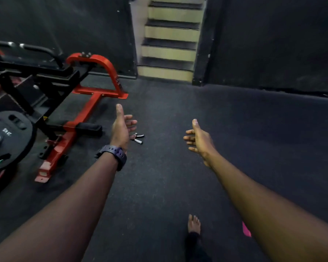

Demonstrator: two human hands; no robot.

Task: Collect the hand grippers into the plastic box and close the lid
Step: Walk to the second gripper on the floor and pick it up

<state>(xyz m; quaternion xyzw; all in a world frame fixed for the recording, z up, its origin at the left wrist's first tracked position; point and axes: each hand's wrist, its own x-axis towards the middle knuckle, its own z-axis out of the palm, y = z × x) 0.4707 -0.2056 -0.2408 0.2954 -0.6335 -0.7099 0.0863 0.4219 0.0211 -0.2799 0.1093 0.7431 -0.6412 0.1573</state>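
I see two bare forearms with no sleeves showing, and bare hands with no gloves or rings that I can make out. On the left wrist sits a dark watch (113, 154), its chunky strap punched with a row of holes. Below, one bare foot (194, 223) shows, with a dark trouser leg (196, 248) ending at the ankle.
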